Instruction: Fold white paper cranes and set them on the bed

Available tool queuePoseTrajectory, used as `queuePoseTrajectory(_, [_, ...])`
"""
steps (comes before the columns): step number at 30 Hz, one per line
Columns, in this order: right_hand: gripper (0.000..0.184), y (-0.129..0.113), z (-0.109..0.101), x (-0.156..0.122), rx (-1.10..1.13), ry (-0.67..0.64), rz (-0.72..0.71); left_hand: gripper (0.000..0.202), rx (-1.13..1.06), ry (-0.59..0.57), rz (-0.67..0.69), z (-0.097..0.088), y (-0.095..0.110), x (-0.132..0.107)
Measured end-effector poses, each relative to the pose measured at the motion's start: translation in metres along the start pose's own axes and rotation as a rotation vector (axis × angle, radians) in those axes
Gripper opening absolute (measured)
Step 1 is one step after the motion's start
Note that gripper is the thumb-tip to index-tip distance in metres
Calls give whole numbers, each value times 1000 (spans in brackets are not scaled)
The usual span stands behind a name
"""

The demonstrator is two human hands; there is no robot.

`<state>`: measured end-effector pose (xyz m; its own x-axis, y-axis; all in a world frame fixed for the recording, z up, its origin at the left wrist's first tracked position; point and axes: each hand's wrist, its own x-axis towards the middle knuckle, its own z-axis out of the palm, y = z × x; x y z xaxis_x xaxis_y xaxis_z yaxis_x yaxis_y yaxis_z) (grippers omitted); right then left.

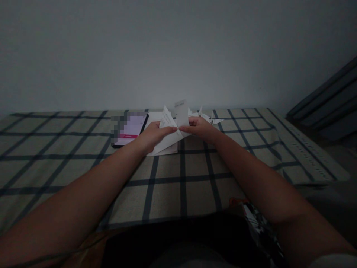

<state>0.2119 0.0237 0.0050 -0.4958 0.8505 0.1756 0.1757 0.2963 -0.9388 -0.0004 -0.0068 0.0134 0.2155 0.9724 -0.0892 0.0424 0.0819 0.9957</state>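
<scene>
A partly folded white paper (182, 112) with printed text is held up between my two hands, its flaps standing upright. My left hand (154, 134) pinches its left side, thumb pointing inward. From the right, my right hand (201, 128) pinches the same paper, and the two thumb tips nearly meet. Beneath the hands lie flat white sheets (167, 149) on the table. Just beyond my right hand sit folded paper pieces with pointed tips (213, 119), like origami cranes, partly hidden by the hand.
A tablet or large phone (129, 128) with a lit screen, partly blurred out, lies left of the sheets. The checked tablecloth (167, 186) covers the table, which meets a plain wall (178, 56). Dark folded fabric (329, 96) hangs at the right.
</scene>
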Motion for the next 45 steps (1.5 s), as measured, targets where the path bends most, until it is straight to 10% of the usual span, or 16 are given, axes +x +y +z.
queuePoseTrajectory(45, [39,0,2,2,9,-27,-40,59,-75,-64,38,-5,-5,3])
